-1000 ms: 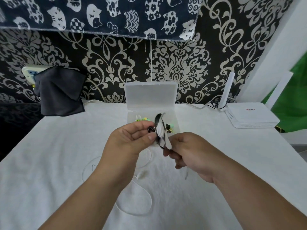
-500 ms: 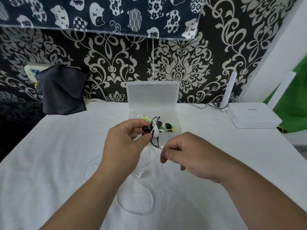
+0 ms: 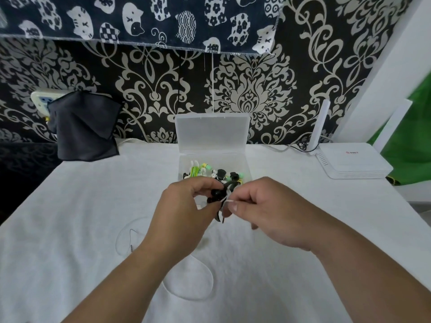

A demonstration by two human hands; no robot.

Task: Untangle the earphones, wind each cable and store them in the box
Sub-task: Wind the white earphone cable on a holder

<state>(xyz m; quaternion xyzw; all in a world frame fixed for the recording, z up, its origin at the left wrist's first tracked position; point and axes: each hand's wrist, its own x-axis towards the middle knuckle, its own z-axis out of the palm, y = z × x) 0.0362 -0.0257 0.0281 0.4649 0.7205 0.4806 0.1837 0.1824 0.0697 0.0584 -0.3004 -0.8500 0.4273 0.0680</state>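
My left hand [image 3: 184, 206] grips a wound bundle of black earphones [image 3: 218, 196] just in front of the open clear plastic box [image 3: 247, 166]. My right hand [image 3: 263, 210] pinches the white tie end [image 3: 229, 201] of that bundle between thumb and forefinger. Inside the box lie several wound earphones, green [image 3: 194, 171], black and white. A loose white earphone cable [image 3: 189, 278] loops on the white cloth beneath my forearms, partly hidden by my left arm.
The box lid [image 3: 211, 131] stands upright against the patterned wall. A white router [image 3: 354, 163] with an antenna sits at the right. A dark grey cloth [image 3: 84, 127] hangs over a wall socket at the left.
The bundle has come lower and closer to the box front. My right hand let go of the bundle, then moved back in to pinch the white end at it.
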